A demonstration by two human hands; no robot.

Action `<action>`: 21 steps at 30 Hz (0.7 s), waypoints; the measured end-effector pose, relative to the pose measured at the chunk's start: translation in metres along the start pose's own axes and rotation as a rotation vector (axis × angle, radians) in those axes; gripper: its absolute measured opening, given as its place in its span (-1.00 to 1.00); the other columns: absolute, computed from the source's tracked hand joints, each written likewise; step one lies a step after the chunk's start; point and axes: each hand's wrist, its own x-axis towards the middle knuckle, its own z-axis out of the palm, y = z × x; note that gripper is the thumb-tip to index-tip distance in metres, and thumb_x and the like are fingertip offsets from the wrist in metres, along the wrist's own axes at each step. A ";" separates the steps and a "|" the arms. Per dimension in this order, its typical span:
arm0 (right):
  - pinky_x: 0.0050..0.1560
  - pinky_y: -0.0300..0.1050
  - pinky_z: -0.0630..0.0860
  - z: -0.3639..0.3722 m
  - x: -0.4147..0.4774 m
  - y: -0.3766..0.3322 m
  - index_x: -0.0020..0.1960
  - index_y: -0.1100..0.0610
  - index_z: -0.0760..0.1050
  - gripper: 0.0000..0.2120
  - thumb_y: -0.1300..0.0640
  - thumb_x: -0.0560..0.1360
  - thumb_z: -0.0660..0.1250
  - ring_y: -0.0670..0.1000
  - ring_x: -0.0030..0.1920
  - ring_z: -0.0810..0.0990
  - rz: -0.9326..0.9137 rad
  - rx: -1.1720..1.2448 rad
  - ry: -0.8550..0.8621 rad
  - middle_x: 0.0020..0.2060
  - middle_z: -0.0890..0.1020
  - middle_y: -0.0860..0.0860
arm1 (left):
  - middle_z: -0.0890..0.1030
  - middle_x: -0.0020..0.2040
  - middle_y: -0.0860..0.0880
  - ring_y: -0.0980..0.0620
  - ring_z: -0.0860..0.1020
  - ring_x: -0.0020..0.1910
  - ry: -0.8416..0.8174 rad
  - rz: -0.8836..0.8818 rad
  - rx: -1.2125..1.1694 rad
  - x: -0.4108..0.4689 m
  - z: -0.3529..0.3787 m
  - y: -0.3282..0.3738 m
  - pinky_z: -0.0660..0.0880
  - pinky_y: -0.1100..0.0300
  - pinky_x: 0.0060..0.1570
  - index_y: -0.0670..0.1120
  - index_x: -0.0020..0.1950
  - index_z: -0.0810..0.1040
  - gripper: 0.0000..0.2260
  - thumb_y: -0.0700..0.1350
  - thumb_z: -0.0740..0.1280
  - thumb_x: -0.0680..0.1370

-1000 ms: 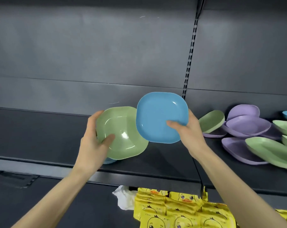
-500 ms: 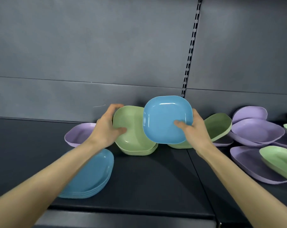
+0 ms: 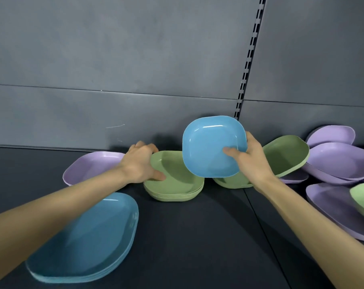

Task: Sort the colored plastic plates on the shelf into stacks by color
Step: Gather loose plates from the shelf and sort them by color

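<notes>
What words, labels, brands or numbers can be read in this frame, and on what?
None: no text, label, brand or number shows anywhere.
Square blue plastic plate in the right hand: plain.
Stack of green plastic plates gripped by the left hand: plain.
Stack of blue plastic plates, purple plastic plates: plain.
Grey shelf back panel: only a faint pale scratch, no lettering.
</notes>
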 end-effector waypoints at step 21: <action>0.09 0.05 0.55 0.097 -0.056 -0.050 0.13 0.06 0.42 -0.59 0.08 0.36 0.49 -0.02 0.06 0.58 -0.045 -0.147 -0.270 0.01 0.59 -0.08 | 0.54 0.13 0.19 0.07 0.55 0.09 0.185 0.187 -0.516 -0.086 -0.066 -0.042 0.59 0.12 -0.12 0.10 0.28 0.40 -0.46 -0.14 0.51 0.37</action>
